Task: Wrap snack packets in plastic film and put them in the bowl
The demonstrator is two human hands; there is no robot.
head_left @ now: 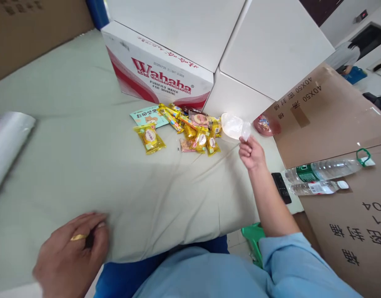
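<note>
My right hand (pixel 252 153) reaches forward with its fingers pinched on a translucent plastic piece (pixel 245 130). This piece is against the side of a shallow whitish plastic tray (pixel 231 126); whether the two are joined I cannot tell. Left of the tray lies a pile of wrapped snacks (pixel 195 128), mostly yellow packets and sticks. One yellow packet (pixel 150 138) sits apart, in front of a light green pouch (pixel 149 116). My left hand (pixel 74 252), with a gold ring, rests curled on the cloth near the front edge, with nothing visible in it.
A Wahaha water carton (pixel 161 68) and white boxes (pixel 271 45) stand behind the snacks. A reddish round container (pixel 266 125) is right of the tray. A black phone (pixel 281 188) and water bottles (pixel 327 169) lie by the right cartons. At left is a shiny roll (pixel 13 145).
</note>
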